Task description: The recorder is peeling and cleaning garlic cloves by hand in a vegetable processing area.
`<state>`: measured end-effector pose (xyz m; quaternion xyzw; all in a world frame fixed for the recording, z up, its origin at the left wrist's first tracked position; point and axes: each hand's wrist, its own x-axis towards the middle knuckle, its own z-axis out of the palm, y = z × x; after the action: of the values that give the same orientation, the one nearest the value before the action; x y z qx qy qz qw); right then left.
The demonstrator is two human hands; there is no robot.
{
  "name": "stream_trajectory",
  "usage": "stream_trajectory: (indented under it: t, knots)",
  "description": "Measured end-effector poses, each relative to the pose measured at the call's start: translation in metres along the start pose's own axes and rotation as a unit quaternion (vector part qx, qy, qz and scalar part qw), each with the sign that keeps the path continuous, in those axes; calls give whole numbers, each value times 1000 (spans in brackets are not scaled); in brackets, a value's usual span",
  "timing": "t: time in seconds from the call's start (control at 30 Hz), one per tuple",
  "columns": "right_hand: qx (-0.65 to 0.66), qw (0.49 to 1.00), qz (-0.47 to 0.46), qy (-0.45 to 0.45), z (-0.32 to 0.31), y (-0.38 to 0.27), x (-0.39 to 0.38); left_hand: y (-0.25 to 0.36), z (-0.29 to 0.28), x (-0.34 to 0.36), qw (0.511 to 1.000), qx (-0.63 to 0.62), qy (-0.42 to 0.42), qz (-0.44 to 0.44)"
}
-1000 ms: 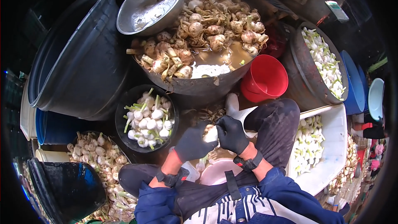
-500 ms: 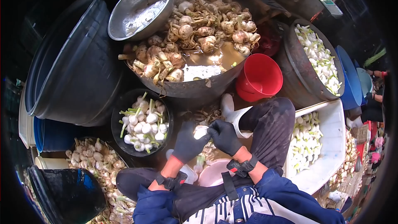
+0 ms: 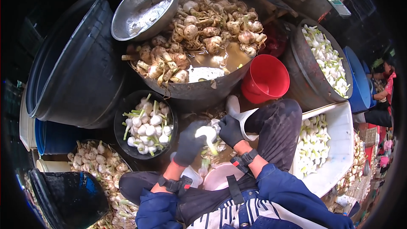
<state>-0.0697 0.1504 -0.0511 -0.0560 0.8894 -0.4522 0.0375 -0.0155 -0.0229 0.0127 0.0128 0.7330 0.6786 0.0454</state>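
My left hand (image 3: 189,143), in a dark glove, is closed round a white garlic bulb (image 3: 206,133) whose green stem points down. Beside the bulb is my right hand (image 3: 231,130), also gloved, with its fingers curled. Pale, skin-like material shows between that hand and the bulb, but what the fingers hold is unclear. Left of my hands stands a black bowl (image 3: 119,146) of clean white garlic bulbs (image 3: 149,127) with green stems. Below the hands, a pale pink basin (image 3: 220,177) sits between my legs, with garlic peelings above it.
Ahead, a large dark tub (image 3: 186,97) holds unpeeled garlic (image 3: 212,29) and brownish water, with a metal bowl (image 3: 146,10) on its rim. A red bucket (image 3: 265,78) stands right of it. A white crate (image 3: 339,144) of garlic lies at right. Another person (image 3: 383,87) is at far right.
My right hand has moved slightly right, away from the left hand. The garlic bulb has turned into fuller view, its stem now downward. At far right, the other person shows more.
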Motion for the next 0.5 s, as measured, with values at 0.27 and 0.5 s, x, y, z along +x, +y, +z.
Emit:
stream_trajectory:
  t: [0.27, 0.5]
  knots:
    - [37, 983, -165, -66, -46, -33, -16, -45, 1, 13, 993, 94, 69, 9]
    - [106, 992, -43, 53, -110, -67, -3, -24, 10, -5, 999, -16, -10, -51]
